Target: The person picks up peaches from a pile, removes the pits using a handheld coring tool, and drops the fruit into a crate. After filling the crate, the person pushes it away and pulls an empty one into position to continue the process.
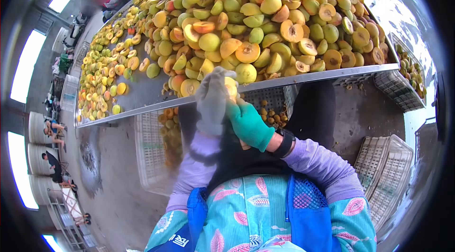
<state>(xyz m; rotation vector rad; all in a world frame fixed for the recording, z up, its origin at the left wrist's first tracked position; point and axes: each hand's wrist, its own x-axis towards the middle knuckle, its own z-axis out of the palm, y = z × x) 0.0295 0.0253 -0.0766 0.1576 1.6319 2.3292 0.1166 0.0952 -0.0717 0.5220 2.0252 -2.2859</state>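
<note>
Smock [253, 204] nearest, fruit [231, 87] sits between the left hand [212, 102] and right hand [251, 125].

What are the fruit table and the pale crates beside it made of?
Table: probably stainless steel or similar metal, smooth and grey, from its dull shine and thin straight rim. Crates: likely matte moulded plastic, from their pale, regular slotted walls.
</note>
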